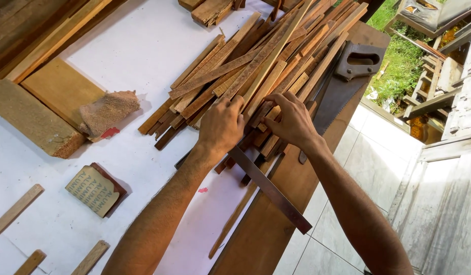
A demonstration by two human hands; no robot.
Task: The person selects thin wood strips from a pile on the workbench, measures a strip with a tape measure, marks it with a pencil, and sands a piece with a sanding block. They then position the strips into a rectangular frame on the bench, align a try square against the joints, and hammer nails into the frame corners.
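Head view: both hands, left (221,125) and right (291,122), fingers curled, press onto a pile of wooden slats (256,71) whose long axes run toward upper right, beside the table edge (276,203); a handsaw (342,81) lies alongside.

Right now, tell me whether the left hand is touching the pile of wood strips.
Touching. The head view shows the left hand with its fingertips pressed onto the pile of wood strips, no gap visible.

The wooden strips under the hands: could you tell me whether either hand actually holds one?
Both the left hand and right hand rest fingers on the wooden strips; a closed hold cannot be told.
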